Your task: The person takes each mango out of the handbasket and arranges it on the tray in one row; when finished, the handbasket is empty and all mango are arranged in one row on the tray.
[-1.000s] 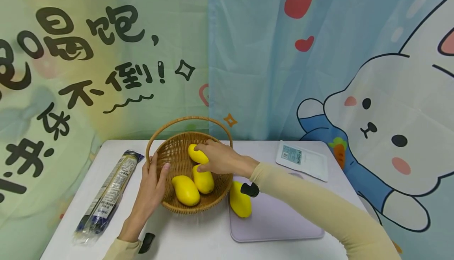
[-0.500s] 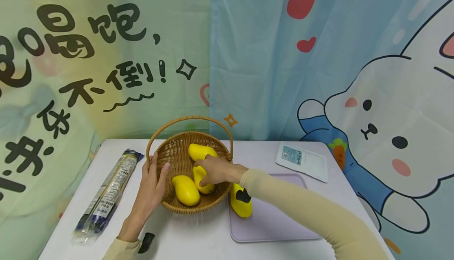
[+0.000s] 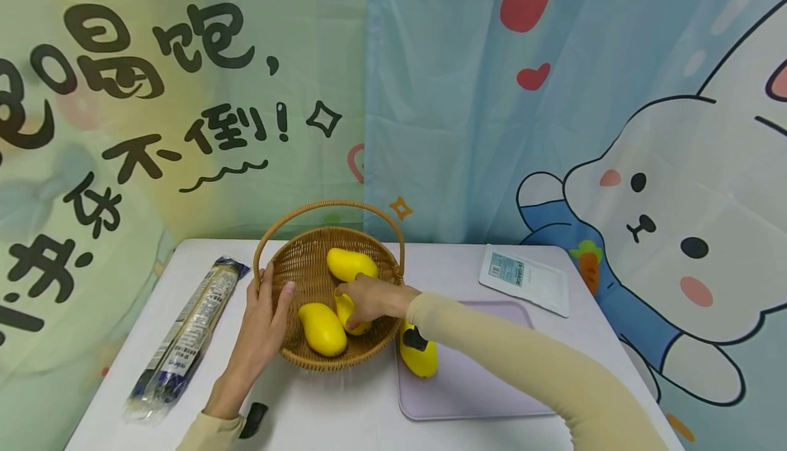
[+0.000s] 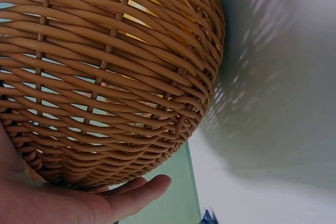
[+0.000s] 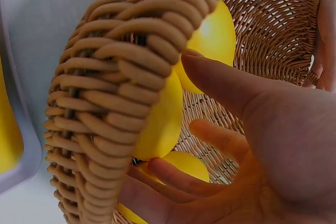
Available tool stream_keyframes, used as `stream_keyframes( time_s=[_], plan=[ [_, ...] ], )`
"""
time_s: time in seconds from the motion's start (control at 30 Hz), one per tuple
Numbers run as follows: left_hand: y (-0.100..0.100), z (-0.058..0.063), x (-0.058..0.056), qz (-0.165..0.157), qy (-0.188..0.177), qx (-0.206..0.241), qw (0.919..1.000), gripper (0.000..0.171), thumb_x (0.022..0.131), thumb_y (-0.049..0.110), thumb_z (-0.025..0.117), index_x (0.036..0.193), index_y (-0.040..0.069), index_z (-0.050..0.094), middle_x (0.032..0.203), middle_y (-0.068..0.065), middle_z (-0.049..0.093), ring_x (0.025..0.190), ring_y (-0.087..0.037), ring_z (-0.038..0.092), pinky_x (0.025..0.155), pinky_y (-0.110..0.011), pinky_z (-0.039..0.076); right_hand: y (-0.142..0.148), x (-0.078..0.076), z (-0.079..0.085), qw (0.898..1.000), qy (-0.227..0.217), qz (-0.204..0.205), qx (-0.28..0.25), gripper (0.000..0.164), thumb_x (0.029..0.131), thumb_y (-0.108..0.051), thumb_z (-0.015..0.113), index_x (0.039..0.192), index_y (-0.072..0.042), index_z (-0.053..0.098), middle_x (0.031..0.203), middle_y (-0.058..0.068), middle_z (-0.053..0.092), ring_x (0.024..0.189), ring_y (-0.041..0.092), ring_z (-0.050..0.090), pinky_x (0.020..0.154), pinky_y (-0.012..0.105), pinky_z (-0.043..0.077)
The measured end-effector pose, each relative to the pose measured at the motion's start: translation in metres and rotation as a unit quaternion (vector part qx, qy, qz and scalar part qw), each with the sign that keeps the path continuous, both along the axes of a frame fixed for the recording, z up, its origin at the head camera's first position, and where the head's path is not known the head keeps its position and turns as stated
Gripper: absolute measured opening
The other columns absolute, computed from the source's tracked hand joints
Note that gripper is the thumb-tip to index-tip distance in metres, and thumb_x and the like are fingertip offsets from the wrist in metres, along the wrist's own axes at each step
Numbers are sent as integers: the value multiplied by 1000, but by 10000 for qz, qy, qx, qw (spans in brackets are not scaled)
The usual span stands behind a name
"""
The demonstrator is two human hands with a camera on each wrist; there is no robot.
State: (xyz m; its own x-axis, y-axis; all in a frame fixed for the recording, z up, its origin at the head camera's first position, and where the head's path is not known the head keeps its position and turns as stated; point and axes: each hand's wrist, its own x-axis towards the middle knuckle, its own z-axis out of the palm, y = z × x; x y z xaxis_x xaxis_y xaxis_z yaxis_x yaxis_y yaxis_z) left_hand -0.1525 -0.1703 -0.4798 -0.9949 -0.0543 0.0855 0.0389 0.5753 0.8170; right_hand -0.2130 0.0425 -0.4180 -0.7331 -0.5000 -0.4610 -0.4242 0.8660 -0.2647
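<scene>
A wicker basket (image 3: 301, 277) with a tall arched handle stands on the table and contains three yellow mangoes. Its left side is held by my left hand (image 3: 263, 324), the thumb over the rim and the other fingers along the outer wall (image 4: 105, 66). Reaching in from the right, my right hand (image 3: 375, 298) grips the right-hand mango (image 5: 160, 121), thumb at one end and fingers at the other. Beside it lie the front mango (image 3: 322, 330) and the back mango (image 3: 352, 264). One more mango (image 3: 424, 361) rests on the lilac tray (image 3: 473, 389), partly hidden by the right wrist strap.
A long clear-wrapped package (image 3: 187, 338) lies at the table's left. At the back right is a flat white pouch (image 3: 541, 287) with a blue-green label. The white table (image 3: 332, 410) backs onto a printed curtain (image 3: 430, 96).
My right hand has let go of the back mango, moved down toward me and taken hold of the right-hand one. My left hand has stayed on the basket.
</scene>
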Motion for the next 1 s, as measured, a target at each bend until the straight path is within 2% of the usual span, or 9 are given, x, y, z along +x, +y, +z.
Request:
stream_keyframes(
  time_s=[0.23,0.53,0.77,1.0],
  plan=[
    [0,1,-1,-33,-38,2,10000,76,107,57,33,165,17,4,168,-26,5,150,-51,22,116,-70,26,-4,0,-2,9998,61,120,116,73,85,-34,84,149,-18,52,141,12,55,119,19,52,95,32,51],
    [0,1,0,-43,-32,-12,10000,76,107,56,33,165,17,3,168,-27,4,150,-52,21,116,-70,26,-8,4,-10,9997,190,-66,117,76,81,-26,88,148,-18,52,147,22,42,89,14,55,74,23,51],
    [1,2,0,-24,-31,-8,10000,77,107,57,33,165,15,5,167,-27,5,150,-52,22,116,-70,26,-8,7,-13,9991,417,-3,-93,67,81,-12,86,141,-15,58,136,19,49,83,14,51,62,21,47],
    [1,3,1,-25,-21,-7,10000,76,107,56,33,165,15,5,167,-27,5,150,-52,23,115,-70,27,-8,8,-16,9988,478,-27,-91,64,81,-11,85,139,-16,58,135,19,48,72,12,53,57,20,45]
  ],
)
